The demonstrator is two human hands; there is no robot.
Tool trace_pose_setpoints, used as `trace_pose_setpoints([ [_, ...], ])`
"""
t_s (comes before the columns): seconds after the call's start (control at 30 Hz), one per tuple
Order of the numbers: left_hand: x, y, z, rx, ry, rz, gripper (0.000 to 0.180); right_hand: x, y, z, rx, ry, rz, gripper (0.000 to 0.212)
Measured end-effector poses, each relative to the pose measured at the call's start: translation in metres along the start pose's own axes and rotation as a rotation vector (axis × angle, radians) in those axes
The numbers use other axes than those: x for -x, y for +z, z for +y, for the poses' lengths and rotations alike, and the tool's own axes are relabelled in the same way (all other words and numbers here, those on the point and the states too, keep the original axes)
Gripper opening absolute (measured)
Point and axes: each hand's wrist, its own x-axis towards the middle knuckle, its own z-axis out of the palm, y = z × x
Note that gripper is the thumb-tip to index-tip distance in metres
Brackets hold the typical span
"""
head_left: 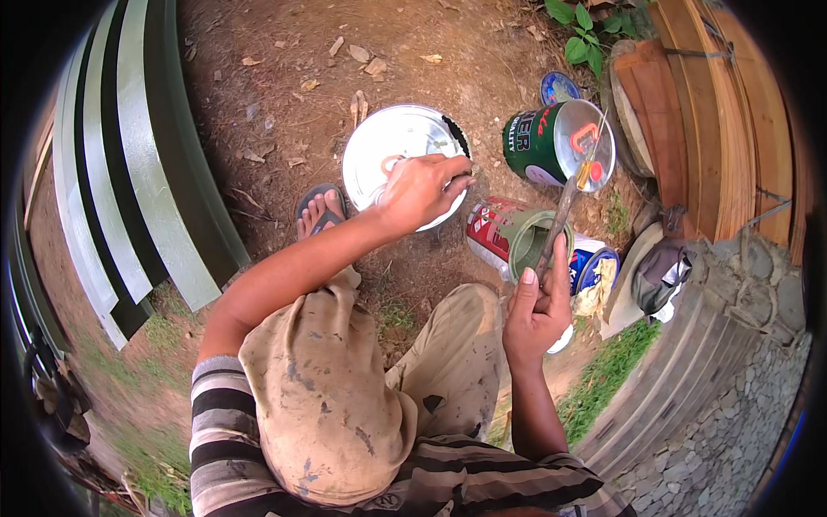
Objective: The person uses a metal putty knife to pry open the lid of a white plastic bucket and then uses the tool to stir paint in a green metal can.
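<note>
My left hand (422, 191) reaches over the round silvery-white lid of a can (366, 177) with an orange ring on it. Thumb and fingers are pinched together near the lid's right edge; what they hold, if anything, is hidden. A stick (564, 207) is gripped in my right hand (538, 319), pointing up and away across the mouth of an open red and white paint can (500, 228). Whether the stick touches that can is unclear. Just beyond stands a green can (534, 142), its silver top carrying an orange ring and small yellow and red items.
Long green boards (142, 129) curve along the left. A blue can with cream drips (594, 267) sits beside the open paint can; a blue lid (560, 88) lies farther back. Stacked timber (724, 121) and a stone wall (715, 448) line the right. My sandalled foot (320, 211) is near the lid.
</note>
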Motion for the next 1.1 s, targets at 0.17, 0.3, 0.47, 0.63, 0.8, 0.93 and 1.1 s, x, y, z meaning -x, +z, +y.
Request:
trace_pose_setpoints([
  [0.17, 0.0, -0.002, 0.002, 0.004, -0.023, -0.003, 0.018, 0.001, -0.001, 0.0, 0.02, 0.002, -0.007, 0.054],
  [0.3, 0.0, -0.001, 0.002, 0.007, -0.035, 0.009, 0.018, 0.001, 0.0, 0.003, 0.024, -0.023, -0.02, 0.054],
  [0.47, 0.001, 0.0, 0.0, 0.002, -0.015, 0.031, 0.019, 0.003, -0.001, 0.005, 0.007, -0.024, -0.031, 0.054],
  [0.63, -0.001, 0.001, -0.001, 0.011, 0.004, 0.027, 0.019, 0.003, 0.002, 0.004, 0.0, -0.029, -0.016, 0.054],
  [0.8, -0.002, 0.0, 0.001, -0.012, 0.025, -0.013, 0.015, -0.002, 0.003, 0.004, 0.102, -0.203, -0.017, 0.054],
  [0.93, -0.002, -0.001, 0.0, -0.013, 0.136, 0.0, 0.011, -0.018, 0.006, -0.02, 0.245, -0.541, 0.01, 0.054],
  [1.1, -0.004, -0.003, 0.003, -0.082, 0.188, -0.035, 0.007, -0.017, 0.018, -0.006, 0.353, -0.498, -0.05, 0.054],
])
